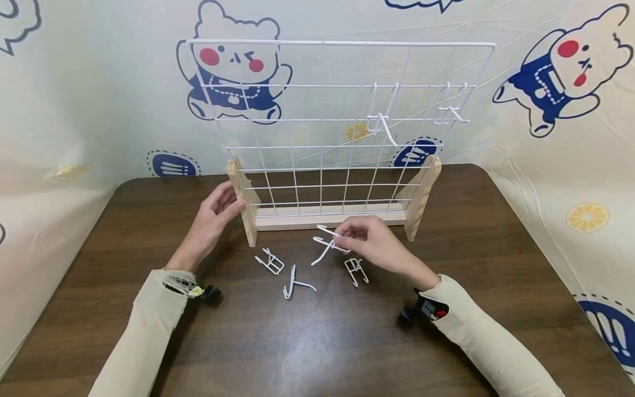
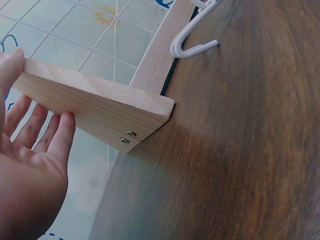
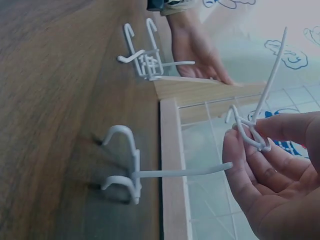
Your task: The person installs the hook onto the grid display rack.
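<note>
Close to the left wooden side panel point(image 2: 100, 102) of a white wire grid rack point(image 1: 321, 147), my left hand point(image 1: 208, 219) holds the panel, thumb at its front edge and fingertips against its outer face. My right hand point(image 1: 374, 242) pinches a white wire hook point(image 1: 324, 251) between thumb and fingers, in front of the rack's base bar. In the right wrist view the held hook's long prong point(image 3: 272, 75) points up. Three more hooks lie on the table: a left one point(image 1: 270, 262), a middle one point(image 1: 294, 282) and a right one point(image 1: 356, 270) below my right hand.
Two hooks hang on the grid's upper right, one point(image 1: 382, 118) left of the other point(image 1: 450, 113). A wooden base bar point(image 1: 278, 221) joins the left panel to the right side panel point(image 1: 421, 198). Behind the brown table point(image 1: 149, 215) hangs a cartoon-printed cloth point(image 1: 124, 82).
</note>
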Motion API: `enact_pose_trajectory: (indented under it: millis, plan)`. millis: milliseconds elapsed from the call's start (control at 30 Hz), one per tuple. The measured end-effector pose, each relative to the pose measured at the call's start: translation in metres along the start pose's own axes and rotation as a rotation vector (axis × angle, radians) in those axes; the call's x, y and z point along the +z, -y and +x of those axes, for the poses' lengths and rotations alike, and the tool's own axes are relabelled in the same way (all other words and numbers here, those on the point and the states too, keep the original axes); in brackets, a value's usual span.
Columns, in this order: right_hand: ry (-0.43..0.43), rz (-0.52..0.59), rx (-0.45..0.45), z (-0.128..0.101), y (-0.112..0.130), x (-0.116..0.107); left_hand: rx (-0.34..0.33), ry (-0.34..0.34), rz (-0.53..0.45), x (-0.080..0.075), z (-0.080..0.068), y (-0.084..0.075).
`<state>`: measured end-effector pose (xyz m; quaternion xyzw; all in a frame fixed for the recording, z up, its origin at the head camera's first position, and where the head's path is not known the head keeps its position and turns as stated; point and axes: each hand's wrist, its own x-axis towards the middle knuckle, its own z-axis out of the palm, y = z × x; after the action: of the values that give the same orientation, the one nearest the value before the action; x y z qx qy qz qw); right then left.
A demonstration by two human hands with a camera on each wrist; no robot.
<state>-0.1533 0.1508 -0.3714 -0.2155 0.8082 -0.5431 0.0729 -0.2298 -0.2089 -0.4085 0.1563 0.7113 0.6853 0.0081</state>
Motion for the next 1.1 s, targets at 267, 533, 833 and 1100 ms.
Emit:
enact_pose_trajectory:
  millis: [267, 533, 833, 1100]
  plan:
    - [-0.016, 0.044, -0.033, -0.003, 0.007, -0.004, 0.005, -0.001, -0.008, 0.000, 0.000, 0.000]
    - [-0.066, 0.080, -0.029, -0.006, 0.014, -0.005, 0.003, -0.001, -0.006, 0.000, -0.001, -0.001]
    - [-0.126, 0.158, -0.073, -0.006, 0.023, -0.005, 0.002, 0.004, -0.006, 0.000, -0.001, -0.003]
    - [-0.150, 0.184, -0.115, -0.002, 0.033, -0.003, 0.015, 0.016, -0.036, 0.000, -0.001, -0.001]
